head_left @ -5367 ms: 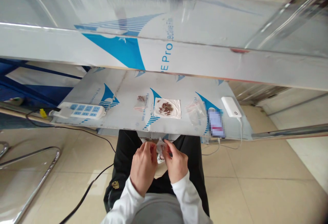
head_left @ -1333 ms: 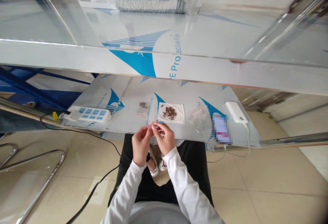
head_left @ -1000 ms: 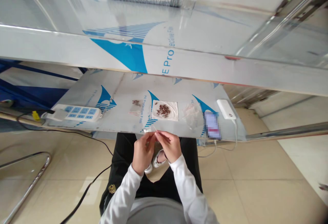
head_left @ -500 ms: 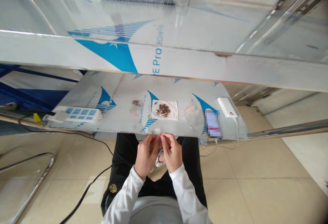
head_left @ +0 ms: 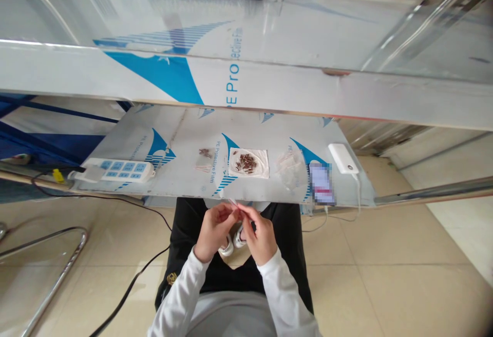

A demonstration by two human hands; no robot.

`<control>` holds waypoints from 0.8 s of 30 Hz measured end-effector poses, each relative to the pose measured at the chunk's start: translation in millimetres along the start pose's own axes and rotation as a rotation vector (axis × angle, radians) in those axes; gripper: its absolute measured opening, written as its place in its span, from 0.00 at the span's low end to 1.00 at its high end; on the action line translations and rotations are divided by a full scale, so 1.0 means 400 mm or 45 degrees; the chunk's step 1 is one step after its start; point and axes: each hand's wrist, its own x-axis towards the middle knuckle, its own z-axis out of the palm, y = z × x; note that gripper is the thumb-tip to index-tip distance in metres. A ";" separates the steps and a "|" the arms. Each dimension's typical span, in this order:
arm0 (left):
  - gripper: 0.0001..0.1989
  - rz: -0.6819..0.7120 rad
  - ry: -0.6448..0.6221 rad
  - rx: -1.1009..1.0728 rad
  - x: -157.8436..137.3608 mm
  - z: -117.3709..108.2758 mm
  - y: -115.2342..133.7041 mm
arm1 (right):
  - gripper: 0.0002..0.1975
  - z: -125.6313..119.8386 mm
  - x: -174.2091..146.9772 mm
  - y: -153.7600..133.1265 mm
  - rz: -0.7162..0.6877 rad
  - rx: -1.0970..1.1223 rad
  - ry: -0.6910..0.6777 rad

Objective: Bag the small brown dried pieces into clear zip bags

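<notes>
Close together over my lap, just off the shelf's front edge, my left hand [head_left: 214, 227] and my right hand [head_left: 259, 231] both pinch a small clear plastic bag [head_left: 233, 203]. Most of the bag is hidden by my fingers, and its contents cannot be made out. Beyond my hands, a white cloth [head_left: 262, 167] lies flat with a heap of small brown metal pieces [head_left: 245, 164] on it. To its left sits another small clear bag [head_left: 204, 160] with a few brown pieces at its far end. Right of the cloth is a pile of clear bags [head_left: 289, 167].
The film-covered shelf [head_left: 181, 180] carries a white power strip [head_left: 127, 170] at left, and a phone [head_left: 321, 183] and white power bank [head_left: 342, 158] at right, with cables hanging down. A higher shelf [head_left: 277, 85] overhangs the back. A metal chair leg [head_left: 73, 255] stands at left.
The clear bag between my fingers has tilted, and less of it shows above my fingertips. My left hand has turned and shifted slightly to the left. The view has moved a little.
</notes>
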 end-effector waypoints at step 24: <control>0.08 0.113 -0.168 0.541 -0.030 0.004 0.044 | 0.10 -0.022 -0.016 0.026 0.170 -0.005 -0.083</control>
